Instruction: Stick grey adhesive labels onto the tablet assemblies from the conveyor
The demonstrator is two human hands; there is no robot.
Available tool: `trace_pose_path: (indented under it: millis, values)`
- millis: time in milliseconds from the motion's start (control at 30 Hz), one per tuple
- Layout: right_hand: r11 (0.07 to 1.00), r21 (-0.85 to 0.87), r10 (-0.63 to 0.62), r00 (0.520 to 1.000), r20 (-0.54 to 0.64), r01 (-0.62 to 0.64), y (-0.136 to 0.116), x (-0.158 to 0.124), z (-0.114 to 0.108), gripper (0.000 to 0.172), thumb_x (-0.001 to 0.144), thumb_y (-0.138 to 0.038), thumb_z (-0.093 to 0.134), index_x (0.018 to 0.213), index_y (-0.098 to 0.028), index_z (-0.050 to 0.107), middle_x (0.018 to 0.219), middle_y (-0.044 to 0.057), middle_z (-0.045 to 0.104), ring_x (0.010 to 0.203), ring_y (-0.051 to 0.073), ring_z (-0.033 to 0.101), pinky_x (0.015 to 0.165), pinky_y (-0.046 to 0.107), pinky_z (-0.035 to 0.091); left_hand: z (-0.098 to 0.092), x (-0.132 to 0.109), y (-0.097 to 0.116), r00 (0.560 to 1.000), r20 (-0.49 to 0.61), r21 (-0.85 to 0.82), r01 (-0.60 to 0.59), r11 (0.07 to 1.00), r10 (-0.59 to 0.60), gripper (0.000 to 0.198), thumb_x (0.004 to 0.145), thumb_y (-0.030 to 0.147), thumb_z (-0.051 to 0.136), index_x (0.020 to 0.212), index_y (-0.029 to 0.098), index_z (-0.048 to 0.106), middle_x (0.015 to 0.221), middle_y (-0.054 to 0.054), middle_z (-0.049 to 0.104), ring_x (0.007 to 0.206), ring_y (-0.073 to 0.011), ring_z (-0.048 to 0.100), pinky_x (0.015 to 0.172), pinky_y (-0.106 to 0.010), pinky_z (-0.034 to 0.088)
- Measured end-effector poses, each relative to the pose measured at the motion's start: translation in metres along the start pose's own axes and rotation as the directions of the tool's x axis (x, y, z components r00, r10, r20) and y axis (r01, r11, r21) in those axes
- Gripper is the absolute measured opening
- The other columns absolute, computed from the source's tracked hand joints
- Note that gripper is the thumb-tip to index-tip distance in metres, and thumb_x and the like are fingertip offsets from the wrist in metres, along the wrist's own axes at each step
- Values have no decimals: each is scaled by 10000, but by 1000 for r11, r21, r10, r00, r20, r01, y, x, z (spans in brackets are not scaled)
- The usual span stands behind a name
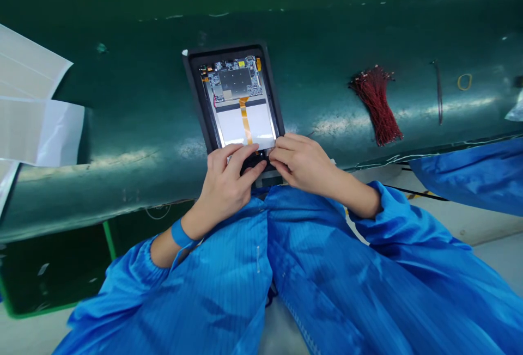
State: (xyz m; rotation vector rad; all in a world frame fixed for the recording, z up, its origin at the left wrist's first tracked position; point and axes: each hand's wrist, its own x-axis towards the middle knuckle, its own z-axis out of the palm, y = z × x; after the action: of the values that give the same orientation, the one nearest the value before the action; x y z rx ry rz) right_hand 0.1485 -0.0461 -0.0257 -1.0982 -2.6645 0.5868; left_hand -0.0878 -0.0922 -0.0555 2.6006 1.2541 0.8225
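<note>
An opened tablet (pixel 258 118) lies in a black tray (pixel 199 99) in front of me. Its green-and-silver circuit board (pixel 235 80) is at the far end, and an orange flat cable (pixel 245 121) runs down over the white panel. My left hand (pixel 231 178) rests on the near end of the tablet, its fingers bent and pressing there. At the near right corner, my right hand (pixel 304 161) has thumb and fingers pinched together. Whatever is between those fingertips is too small or hidden to make out.
A bundle of dark red twisted wires (pixel 378 105) lies to the right on the green mat (pixel 134 83). Beyond it are a single wire (pixel 439 93) and a yellow rubber band (pixel 464 81). White sheets (pixel 36 93) lie at left; a green bin (pixel 61 268) stands below the table edge.
</note>
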Motion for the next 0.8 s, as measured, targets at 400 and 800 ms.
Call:
trace_pose_path:
  millis: [400,800]
  values:
    - [993,44,114,990,-84,-111,19,-5,-25,102,1025,-218,548,999,-211,646,943,66,711,867,242,568,776,380,322,-5,12,6,998,63,-54,34,998,-30,284,961,81,576,1139,213,754,1529,-116,593,1415,-345,512,1097,-557,471]
    - [1000,-1,-18,965,-261,18,32,3,-45,69,997,-205,611,958,-242,654,878,53,728,807,249,653,692,385,398,-109,-101,-150,472,-275,279,873,401,-837,850,909,575,655,1560,61,466,1542,-263,538,1456,-453,492,1205,-607,378]
